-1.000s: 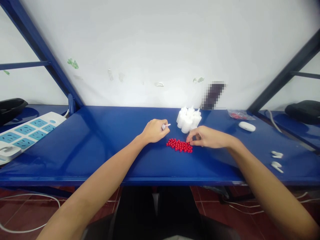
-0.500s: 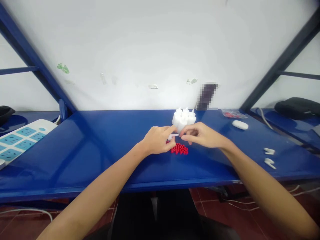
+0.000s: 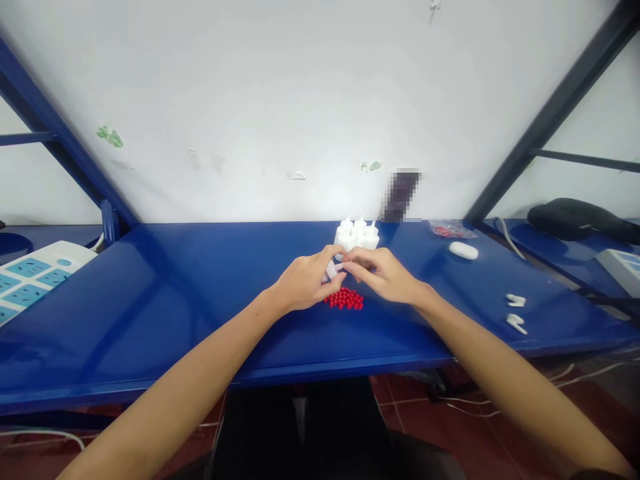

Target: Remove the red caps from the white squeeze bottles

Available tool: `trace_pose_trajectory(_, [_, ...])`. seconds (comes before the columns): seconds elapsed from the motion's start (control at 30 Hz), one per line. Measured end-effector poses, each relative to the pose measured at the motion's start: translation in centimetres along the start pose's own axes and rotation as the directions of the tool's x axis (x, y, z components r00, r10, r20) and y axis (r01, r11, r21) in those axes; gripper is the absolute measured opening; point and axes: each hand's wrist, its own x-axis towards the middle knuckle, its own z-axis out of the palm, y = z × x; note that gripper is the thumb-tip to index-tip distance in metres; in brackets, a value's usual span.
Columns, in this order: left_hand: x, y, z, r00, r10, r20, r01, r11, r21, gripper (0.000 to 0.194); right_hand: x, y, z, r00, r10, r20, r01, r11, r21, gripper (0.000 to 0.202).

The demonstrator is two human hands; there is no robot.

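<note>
My left hand (image 3: 310,279) is closed on a small white bottle (image 3: 330,270) whose thin nozzle points right. My right hand (image 3: 376,272) pinches at the tip of that nozzle; whatever is between its fingertips is too small to make out. Behind both hands stands a cluster of white bottles (image 3: 358,235) with pointed nozzles. Small red caps (image 3: 345,299) lie in a group on the blue table (image 3: 210,293), just in front of my fingers.
A clear bag with red pieces (image 3: 451,230), a white case (image 3: 463,251) and two white earbuds (image 3: 516,300) lie at the right. A white and blue power strip (image 3: 37,273) is at the left. A pixelated dark object (image 3: 401,195) leans at the wall.
My right hand has closed in on the nozzle, and its fingertips now meet it. The bottle in my left hand is tilted differently and more visible. The whole view has shifted slightly.
</note>
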Motion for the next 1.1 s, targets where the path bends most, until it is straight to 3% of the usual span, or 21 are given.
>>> trace_pose_trajectory(0.07, [0.0, -0.3, 0.0, 1.000, -0.010, -0.023, 0.010, 1.000, -0.020, 0.049, 0.0, 0.6, -0.3, 0.985, -0.036, -0.170, 0.028, 0.998, -0.050, 0.025])
trace_pose_trajectory(0.13, [0.0, -0.7, -0.1, 0.998, -0.025, -0.053, 0.023, 0.999, -0.038, 0.048, -0.1, 1.5, -1.1, 0.910, -0.080, -0.408, 0.022, 0.989, -0.144, 0.023])
trace_pose_trajectory(0.2, [0.0, -1.0, -0.2, 0.996, -0.034, -0.083, 0.030, 0.998, -0.049, 0.037, -0.2, 2.1, -2.0, 0.837, -0.102, -0.538, -0.069, 0.955, -0.288, 0.021])
trace_pose_trajectory(0.23, [-0.1, -1.1, -0.3, 0.995, -0.036, -0.096, 0.031, 0.998, -0.051, 0.031, -0.1, 2.3, -2.3, 0.828, -0.093, -0.553, -0.143, 0.918, -0.369, 0.020])
trace_pose_trajectory(0.33, [-0.1, -1.1, -0.5, 0.988, -0.040, -0.152, 0.033, 0.998, -0.046, 0.017, 0.1, 2.5, -2.9, 0.862, -0.004, -0.507, -0.324, 0.765, -0.557, 0.020])
trace_pose_trajectory(0.43, [-0.1, -0.9, -0.6, 0.982, -0.029, -0.187, 0.021, 0.999, -0.041, 0.017, 0.4, 2.5, -2.7, 0.890, 0.068, -0.451, -0.368, 0.689, -0.624, 0.024])
trace_pose_trajectory(0.7, [0.3, -1.0, -0.2, 0.985, 0.076, -0.154, -0.076, 0.997, 0.004, 0.026, 0.6, 3.9, -2.8, 0.931, 0.162, -0.327, -0.327, 0.768, -0.550, 0.031])
trace_pose_trajectory(0.83, [0.2, -0.7, 0.4, 0.998, 0.035, -0.058, -0.030, 0.996, 0.079, 0.031, 0.2, 3.5, -2.9, 0.899, 0.121, -0.420, -0.332, 0.815, -0.475, 0.036])
trace_pose_trajectory(0.9, [0.1, -0.2, 0.7, 0.999, 0.030, -0.011, -0.029, 0.992, 0.125, 0.029, 0.0, 2.9, -2.4, 0.898, -0.004, -0.441, -0.211, 0.874, -0.438, 0.039])
trace_pose_trajectory(0.93, [0.0, 0.0, 0.9, 0.999, 0.040, 0.001, -0.040, 0.988, 0.146, 0.027, -0.1, 2.5, -2.0, 0.914, -0.081, -0.398, -0.107, 0.897, -0.428, 0.038])
trace_pose_trajectory(1.03, [-0.1, 0.6, 1.1, 0.996, 0.090, -0.010, -0.087, 0.977, 0.196, 0.020, -0.1, 1.2, -0.3, 0.960, -0.246, -0.133, 0.181, 0.909, -0.376, 0.031])
trace_pose_trajectory(1.1, [-0.1, 0.8, 1.2, 0.991, 0.125, -0.042, -0.113, 0.967, 0.228, 0.015, 0.0, 0.6, 0.6, 0.967, -0.251, -0.043, 0.223, 0.916, -0.332, 0.030])
